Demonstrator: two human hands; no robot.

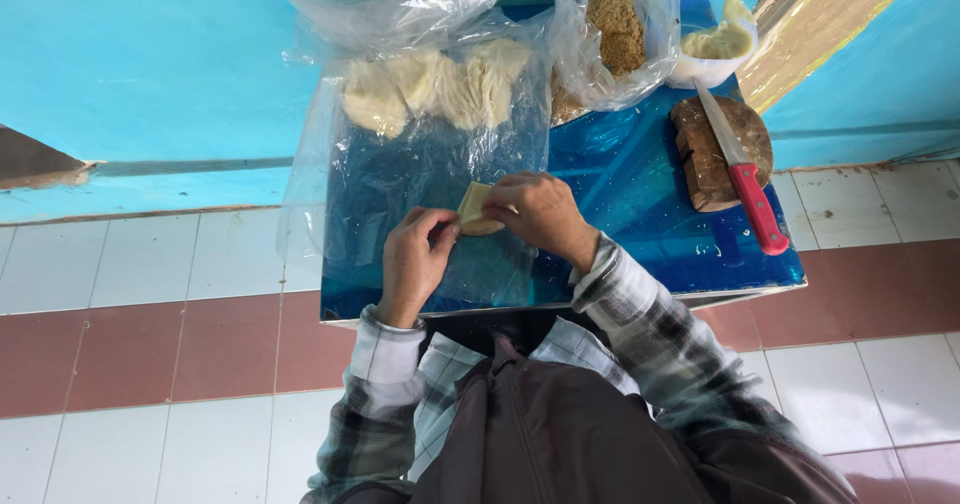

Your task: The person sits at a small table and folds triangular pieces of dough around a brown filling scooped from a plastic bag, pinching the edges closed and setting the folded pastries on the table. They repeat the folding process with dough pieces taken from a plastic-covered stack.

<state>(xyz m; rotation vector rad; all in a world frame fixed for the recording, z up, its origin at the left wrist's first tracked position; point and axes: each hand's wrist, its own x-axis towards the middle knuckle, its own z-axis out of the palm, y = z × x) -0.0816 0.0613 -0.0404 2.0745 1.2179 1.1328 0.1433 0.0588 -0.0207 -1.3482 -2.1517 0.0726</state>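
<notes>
At the frame's centre, the left hand (415, 264) and right hand (542, 214) are both pinching 1 folded dough wrapper (474, 209) over the plastic sheet (420, 174), likely tearing it if squeezed unevenly.

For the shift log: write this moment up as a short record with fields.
surface: blue table set against a blue wall
left hand: left hand pinches the near edge of the dough piece
right hand: right hand grips the same dough piece from the other side
under the hands: clear plastic sheet
behind: pale dough lumps on the sheet
bag: plastic bag of brown crumbs
bowl: bowl of pale paste
right side: red-handled knife lying on a round wooden block
</notes>
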